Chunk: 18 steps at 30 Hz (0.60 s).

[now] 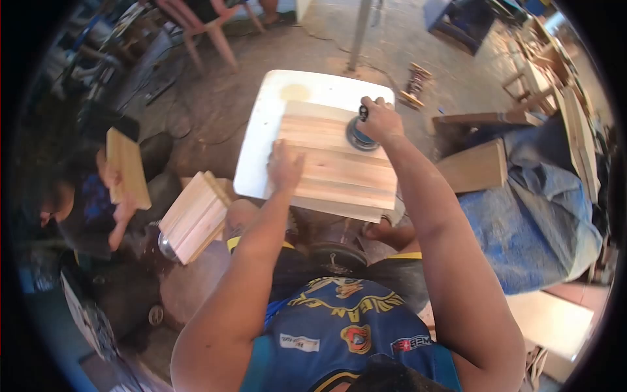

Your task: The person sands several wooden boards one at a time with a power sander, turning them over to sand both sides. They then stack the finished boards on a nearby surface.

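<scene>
A striped wooden board (pixel 333 160), made of light and reddish strips, lies on a white table (pixel 258 144) before me. My right hand (pixel 380 121) is wrapped round the top of a power sander (pixel 360 135), whose round base rests on the board's right part. My left hand (pixel 285 166) lies with its fingers stretched out on the board's left edge. Part of the sander is hidden under my right hand.
At left another person (pixel 85 209) holds a wooden board (pixel 128 168). More boards (pixel 196 215) lean by my left knee. A blue tarp (pixel 529 215) and planks (pixel 477 168) stand at right. A pink chair (pixel 212 26) and a metal post (pixel 360 32) are beyond the table.
</scene>
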Each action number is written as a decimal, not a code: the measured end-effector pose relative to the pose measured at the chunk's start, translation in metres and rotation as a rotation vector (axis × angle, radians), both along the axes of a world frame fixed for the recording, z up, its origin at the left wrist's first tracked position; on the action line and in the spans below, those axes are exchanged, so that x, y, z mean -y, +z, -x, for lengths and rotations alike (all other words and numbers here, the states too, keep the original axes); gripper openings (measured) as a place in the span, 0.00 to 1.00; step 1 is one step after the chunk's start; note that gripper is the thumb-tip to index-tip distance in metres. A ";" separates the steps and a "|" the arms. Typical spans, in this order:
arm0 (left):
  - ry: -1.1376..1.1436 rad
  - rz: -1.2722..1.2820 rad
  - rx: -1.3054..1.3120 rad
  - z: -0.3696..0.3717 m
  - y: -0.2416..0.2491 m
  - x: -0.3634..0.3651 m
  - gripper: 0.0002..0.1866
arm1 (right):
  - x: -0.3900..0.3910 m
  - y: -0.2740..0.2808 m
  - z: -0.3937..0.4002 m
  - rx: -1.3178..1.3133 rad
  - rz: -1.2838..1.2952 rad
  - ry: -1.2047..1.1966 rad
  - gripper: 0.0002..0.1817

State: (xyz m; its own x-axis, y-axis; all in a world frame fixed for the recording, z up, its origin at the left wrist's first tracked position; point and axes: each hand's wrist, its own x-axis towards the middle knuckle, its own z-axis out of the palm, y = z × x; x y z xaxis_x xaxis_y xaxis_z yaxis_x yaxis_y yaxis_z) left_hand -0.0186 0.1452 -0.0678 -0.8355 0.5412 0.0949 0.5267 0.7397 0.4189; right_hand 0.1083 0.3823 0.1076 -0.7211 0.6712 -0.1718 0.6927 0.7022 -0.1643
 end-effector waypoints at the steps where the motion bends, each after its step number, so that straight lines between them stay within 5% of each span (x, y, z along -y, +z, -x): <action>1: -0.004 0.007 0.009 0.000 0.002 0.001 0.42 | -0.004 0.000 -0.005 -0.005 -0.026 -0.004 0.29; 18: 0.015 0.000 0.079 -0.003 0.011 0.001 0.43 | -0.048 -0.022 -0.070 -0.099 -0.115 -0.073 0.30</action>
State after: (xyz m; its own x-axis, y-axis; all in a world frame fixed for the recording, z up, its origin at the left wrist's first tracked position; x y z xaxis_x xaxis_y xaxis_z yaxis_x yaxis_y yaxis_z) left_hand -0.0160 0.1443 -0.0569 -0.8486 0.5283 0.0287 0.4808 0.7474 0.4585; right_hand 0.1787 0.4301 0.0852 -0.6791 0.7338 -0.0214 0.7272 0.6684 -0.1562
